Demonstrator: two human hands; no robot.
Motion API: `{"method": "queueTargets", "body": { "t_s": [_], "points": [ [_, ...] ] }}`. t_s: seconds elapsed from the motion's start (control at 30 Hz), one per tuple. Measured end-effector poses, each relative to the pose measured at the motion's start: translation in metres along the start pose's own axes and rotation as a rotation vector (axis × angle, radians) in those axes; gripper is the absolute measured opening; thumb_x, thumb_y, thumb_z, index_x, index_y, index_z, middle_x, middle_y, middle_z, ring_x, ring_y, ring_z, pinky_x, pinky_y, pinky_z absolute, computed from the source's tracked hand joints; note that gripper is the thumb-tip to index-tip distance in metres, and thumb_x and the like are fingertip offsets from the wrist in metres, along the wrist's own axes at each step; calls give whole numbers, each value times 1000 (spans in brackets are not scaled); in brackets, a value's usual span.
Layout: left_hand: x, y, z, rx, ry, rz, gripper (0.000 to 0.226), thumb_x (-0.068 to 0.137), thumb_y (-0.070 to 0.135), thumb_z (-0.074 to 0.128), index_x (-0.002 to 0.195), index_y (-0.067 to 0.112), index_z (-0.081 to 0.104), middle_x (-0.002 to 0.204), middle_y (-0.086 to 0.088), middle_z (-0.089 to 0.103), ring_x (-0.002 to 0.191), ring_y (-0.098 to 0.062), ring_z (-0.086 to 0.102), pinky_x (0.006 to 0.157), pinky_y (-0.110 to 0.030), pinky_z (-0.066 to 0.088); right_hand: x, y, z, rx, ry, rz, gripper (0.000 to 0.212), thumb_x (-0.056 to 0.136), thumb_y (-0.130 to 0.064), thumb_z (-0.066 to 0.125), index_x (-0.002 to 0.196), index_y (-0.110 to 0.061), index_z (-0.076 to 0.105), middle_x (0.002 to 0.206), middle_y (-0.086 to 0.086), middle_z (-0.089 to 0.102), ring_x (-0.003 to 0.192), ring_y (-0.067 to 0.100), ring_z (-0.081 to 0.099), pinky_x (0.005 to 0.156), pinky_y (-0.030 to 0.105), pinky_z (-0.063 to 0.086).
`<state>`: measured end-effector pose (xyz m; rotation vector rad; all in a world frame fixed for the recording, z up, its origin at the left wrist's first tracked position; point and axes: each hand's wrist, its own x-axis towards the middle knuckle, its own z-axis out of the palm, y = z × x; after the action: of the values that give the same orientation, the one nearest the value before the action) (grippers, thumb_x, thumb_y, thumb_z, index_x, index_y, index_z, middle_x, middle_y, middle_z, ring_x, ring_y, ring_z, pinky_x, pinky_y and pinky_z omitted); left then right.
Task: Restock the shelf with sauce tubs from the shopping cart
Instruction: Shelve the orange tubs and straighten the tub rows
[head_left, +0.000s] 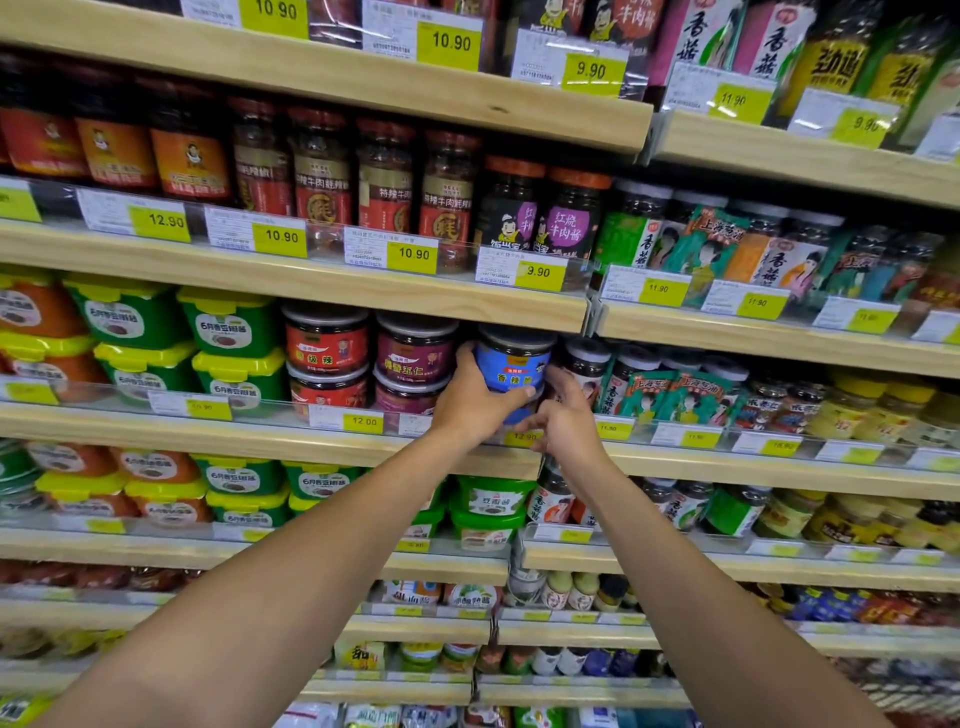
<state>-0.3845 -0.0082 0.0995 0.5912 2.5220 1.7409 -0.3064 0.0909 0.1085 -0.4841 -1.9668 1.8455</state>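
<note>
Reaching forward and up, the left forearm (291, 561) and right forearm (675, 561) converge on one wooden shelf (234, 434) at mid-height.

The left hand (470, 405) grasps the blue tub (511, 364). One digit lies across the lower edge of the label and the others rise along the tub's left side. The right hand (569, 415) sits at the tub's lower right. Its fingers (557, 378) are partly extended upward beside the right edge, and the thumb points left beneath the tub. Whether this hand grips, touches or stands just clear cannot be told.

The blue tub is upright with its dark lid on. It sits at the front of the shelf in the upper tier, just right of the maroon tubs (415, 349). A patch of blue shows under it between the hands, but it is mostly hidden and cannot be identified.

Left of the maroon tubs stand the red tubs (326, 340), both kinds stacked two high. Further left are green tubs (234, 322) with yellow lids, also stacked in twos. Right of the blue tub are dark jars (587, 364), just beside the right hand's fingers. A clear rail (270, 408) runs along the shelf front with yellow price tags; the one (362, 422) below the red tubs reads 12.00.

The shelf below carries more green tubs and jars, which the forearms partly cover. The next shelf up (311, 283) holds tall jars (384, 176) with red labels, tagged 10.90, and the shelves above that are fully stocked.
</note>
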Motion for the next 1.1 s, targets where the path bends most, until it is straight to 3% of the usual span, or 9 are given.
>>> {"method": "queueTargets", "body": {
  "t_s": [0.1, 0.2, 0.3, 0.47, 0.67, 0.77, 0.83, 0.93, 1.1],
  "points": [
    [1, -2, 4, 51, 34, -3, 97, 75, 53, 81, 150, 30, 26, 142, 1, 57, 122, -29, 62, 97, -43, 52, 10, -4, 3, -68, 5, -44, 66, 89, 8, 38, 148, -22, 38, 121, -5, 61, 57, 16, 63, 35, 21, 34],
    [3, -4, 7, 35, 60, -43, 85, 83, 49, 76, 150, 25, 29, 139, -2, 60, 117, -33, 64, 94, -43, 53, 18, -9, 7, -148, 2, -35, 71, 86, 6, 41, 150, -26, 35, 122, 4, 66, 54, 15, 65, 35, 21, 36],
    [3, -10, 8, 5, 74, -51, 67, 91, 44, 69, 144, 21, 35, 131, -4, 65, 111, -31, 66, 92, -45, 54, 15, -8, 6, -181, -18, -24, 76, 84, 7, 41, 151, -28, 33, 130, 2, 60, 53, 18, 65, 35, 21, 35],
    [2, -15, 9, -17, 87, -50, 52, 98, 34, 65, 141, 19, 39, 127, -2, 65, 105, -25, 65, 84, -34, 48, 5, -1, 7, -202, -42, -19, 76, 86, 6, 43, 150, -35, 33, 118, -4, 63, 62, 18, 67, 43, 23, 45],
    [6, -18, 6, -18, 64, -17, 47, 102, 30, 58, 146, 22, 44, 135, -3, 63, 118, -28, 62, 92, -34, 48, 3, 3, 7, -156, -28, -55, 75, 84, 9, 48, 147, -29, 37, 124, -6, 60, 60, 13, 68, 38, 19, 38],
    [2, -19, 6, -55, 26, -29, 51, 103, 27, 55, 151, 30, 40, 125, 4, 66, 83, -16, 67, 69, -24, 51, 3, 2, 9, -128, -19, -84, 73, 82, 13, 53, 144, -23, 41, 127, 2, 61, 67, 12, 63, 40, 12, 39],
    [-1, -21, 7, -100, -5, -59, 54, 101, 26, 53, 151, 38, 36, 111, 7, 69, 58, -14, 63, 56, -26, 51, 2, 1, 10, -122, -25, -93, 70, 82, 13, 54, 139, -26, 43, 122, 0, 63, 68, 13, 63, 41, 13, 40],
    [-1, -25, 5, -97, -38, -70, 59, 98, 29, 52, 151, 46, 31, 108, 2, 71, 55, -16, 63, 53, -30, 51, 1, 2, 9, -125, -45, -88, 73, 79, 16, 49, 135, -30, 41, 113, -8, 61, 51, 8, 60, 40, 15, 39],
    [-3, -22, -4, -132, -66, -71, 56, 99, 25, 53, 150, 42, 34, 104, 0, 72, 46, -13, 59, 45, -25, 46, 5, 3, 13, -151, -55, -46, 73, 82, 11, 49, 142, -30, 38, 106, -5, 63, 57, 16, 61, 39, 18, 39]
  ]
}}
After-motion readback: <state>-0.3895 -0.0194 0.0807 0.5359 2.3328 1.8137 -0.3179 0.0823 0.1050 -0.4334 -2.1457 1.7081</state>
